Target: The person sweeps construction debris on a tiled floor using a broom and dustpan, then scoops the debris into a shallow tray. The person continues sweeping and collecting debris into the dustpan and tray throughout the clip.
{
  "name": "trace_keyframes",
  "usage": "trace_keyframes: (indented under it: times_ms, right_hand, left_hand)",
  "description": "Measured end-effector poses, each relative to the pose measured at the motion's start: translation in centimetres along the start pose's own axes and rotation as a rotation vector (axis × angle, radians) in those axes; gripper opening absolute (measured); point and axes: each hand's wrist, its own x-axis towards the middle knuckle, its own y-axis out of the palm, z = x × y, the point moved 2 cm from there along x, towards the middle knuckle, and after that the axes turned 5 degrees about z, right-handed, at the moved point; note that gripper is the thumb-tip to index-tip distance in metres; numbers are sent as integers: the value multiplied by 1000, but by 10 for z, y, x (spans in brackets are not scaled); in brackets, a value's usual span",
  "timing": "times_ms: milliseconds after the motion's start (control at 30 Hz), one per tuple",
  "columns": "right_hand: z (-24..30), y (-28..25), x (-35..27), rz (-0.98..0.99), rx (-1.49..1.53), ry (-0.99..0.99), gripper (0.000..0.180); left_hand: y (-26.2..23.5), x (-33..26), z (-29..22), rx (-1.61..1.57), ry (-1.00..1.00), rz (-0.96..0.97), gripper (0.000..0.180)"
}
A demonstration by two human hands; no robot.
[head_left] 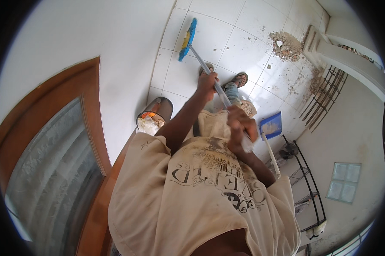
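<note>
A broom (193,37) with a blue head, yellowish bristles and a pale grey stick reaches away from me to the far left, its head at the white tiled floor (218,32). My left hand (207,86) is closed round the middle of the stick. Closer to my body, my right hand (241,124) grips the upper end, slightly blurred. A heap of rubble (288,47) with crumbs and dust around it lies at the far right. Right of my right hand is a blue dustpan (272,126) with a long pale handle.
A dark bin (162,107) with rubbish stands by the left wall, near a wooden-framed door (94,123). Rusty metal bars (324,98) lean at the right, beyond a black wire rack (314,194). A container of debris (248,108) sits partly behind my right hand.
</note>
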Motion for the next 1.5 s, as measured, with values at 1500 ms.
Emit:
trace_keyframes:
  times_ms: [1500]
  right_hand:
    - [182, -254, -30, -237, 103, -449, 20]
  left_hand:
    - [99, 2, 76, 889, 60, 511, 46]
